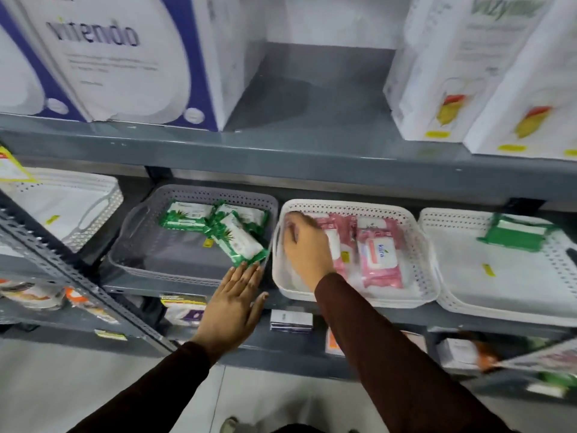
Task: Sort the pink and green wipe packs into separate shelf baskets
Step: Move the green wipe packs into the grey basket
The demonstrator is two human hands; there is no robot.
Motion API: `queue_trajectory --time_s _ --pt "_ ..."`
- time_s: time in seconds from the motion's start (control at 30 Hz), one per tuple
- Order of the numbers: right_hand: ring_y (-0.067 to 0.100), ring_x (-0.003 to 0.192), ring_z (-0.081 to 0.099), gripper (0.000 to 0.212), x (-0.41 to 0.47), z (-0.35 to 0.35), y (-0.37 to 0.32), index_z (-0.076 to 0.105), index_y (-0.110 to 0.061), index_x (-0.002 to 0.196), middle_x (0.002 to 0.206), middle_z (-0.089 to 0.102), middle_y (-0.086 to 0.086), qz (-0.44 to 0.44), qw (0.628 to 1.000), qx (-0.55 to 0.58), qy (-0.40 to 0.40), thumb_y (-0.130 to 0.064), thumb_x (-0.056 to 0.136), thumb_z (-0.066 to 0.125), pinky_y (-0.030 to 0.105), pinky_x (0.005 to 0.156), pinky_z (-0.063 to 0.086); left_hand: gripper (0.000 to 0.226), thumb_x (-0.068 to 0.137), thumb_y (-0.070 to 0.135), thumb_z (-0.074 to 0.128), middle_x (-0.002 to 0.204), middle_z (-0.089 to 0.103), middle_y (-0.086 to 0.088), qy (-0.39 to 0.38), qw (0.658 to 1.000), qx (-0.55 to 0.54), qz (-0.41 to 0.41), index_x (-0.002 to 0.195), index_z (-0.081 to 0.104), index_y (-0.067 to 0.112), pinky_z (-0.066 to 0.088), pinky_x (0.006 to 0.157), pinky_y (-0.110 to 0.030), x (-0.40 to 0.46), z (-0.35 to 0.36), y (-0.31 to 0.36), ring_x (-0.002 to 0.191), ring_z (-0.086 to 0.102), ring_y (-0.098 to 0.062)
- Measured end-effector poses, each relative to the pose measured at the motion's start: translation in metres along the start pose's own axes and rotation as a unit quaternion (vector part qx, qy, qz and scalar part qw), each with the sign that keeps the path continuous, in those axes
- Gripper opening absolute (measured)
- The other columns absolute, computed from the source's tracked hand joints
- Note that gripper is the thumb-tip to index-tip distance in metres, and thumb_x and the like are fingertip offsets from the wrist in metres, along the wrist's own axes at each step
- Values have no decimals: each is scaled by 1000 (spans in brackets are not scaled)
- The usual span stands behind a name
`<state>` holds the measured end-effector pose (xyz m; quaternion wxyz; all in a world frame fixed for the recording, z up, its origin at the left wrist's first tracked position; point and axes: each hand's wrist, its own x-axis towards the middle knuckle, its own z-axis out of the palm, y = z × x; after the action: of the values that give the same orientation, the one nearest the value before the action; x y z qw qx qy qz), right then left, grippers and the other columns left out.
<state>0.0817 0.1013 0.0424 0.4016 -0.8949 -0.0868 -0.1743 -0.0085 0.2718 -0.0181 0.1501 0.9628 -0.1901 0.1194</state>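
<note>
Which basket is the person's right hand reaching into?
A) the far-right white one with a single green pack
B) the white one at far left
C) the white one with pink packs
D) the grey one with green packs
C: the right hand is inside the white basket beside the pink packs, while the left hand lies at the front edge of the grey basket holding the green packs.

Wipe packs [379,257] lie just right of the right hand [307,248] in one basket [418,295]; the neighbouring basket [140,264] sits beyond the left hand [232,303]
</note>
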Motion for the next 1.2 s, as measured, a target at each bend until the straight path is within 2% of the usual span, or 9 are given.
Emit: queue_trajectory --time_s 0.17,0.33,0.47,0.6,0.77,0.87,1.07,1.13,1.2 --pt "34 92 68 24 -7 -94 94 69 -9 106 102 73 14 63 993 -43 88 -8 88 53 37 79 56 59 103 41 25 142 52 -14 -20 998 -33 56 136 51 1 29 113 -42 31 29 73 135 44 -31" --pt "38 102 65 30 -20 -182 187 67 -10 114 108 72 18 190 964 -137 127 -8 86 57 40 84 53 59 103 42 24 134 59 -15 -45 994 -28 99 130 57 2 30 112 -40 54 54 136 127 52 -32" --pt "42 112 58 40 -25 -236 242 59 -9 125 121 61 22 261 941 -185 111 -7 85 56 45 89 51 57 102 41 25 137 56 -14 -56 991 -31 121 133 55 3 34 111 -43 71 73 180 131 48 -32" --pt "41 127 46 50 -14 -272 285 47 -7 134 136 48 21 311 912 -262 46 -12 85 58 49 97 45 56 102 39 26 137 56 -15 -57 989 -34 133 133 54 3 36 110 -46 85 88 217 132 47 -31" --pt "33 150 14 75 2 -295 318 21 -14 153 165 13 9 347 880 -321 -40 -13 88 59 59 116 23 62 102 43 18 139 55 -13 -64 989 -35 132 136 51 4 36 110 -45 94 96 246 132 47 -31" --pt "34 149 17 84 6 -300 327 13 -14 155 164 16 6 354 874 -329 -41 -15 88 64 64 115 18 59 102 42 20 142 53 -11 -69 990 -28 121 138 50 6 34 112 -45 93 101 247 134 45 -29" --pt "40 138 31 54 12 -309 319 49 -12 136 145 41 18 350 831 -432 -11 -24 85 65 58 112 24 51 102 37 30 138 56 -11 -53 992 -18 114 136 53 6 37 110 -45 94 102 250 131 49 -29" --pt "38 137 33 64 11 -310 328 51 -15 132 145 42 16 336 843 -420 -26 -39 76 74 59 111 24 52 102 37 30 136 58 -12 -46 992 -17 112 134 54 5 39 108 -46 92 101 252 129 51 -30" --pt "37 134 40 88 5 -315 335 50 -20 129 144 44 13 343 875 -330 -88 -55 55 82 58 109 31 55 102 40 25 137 57 -13 -50 992 -7 116 135 53 5 39 108 -47 92 101 254 129 51 -31"
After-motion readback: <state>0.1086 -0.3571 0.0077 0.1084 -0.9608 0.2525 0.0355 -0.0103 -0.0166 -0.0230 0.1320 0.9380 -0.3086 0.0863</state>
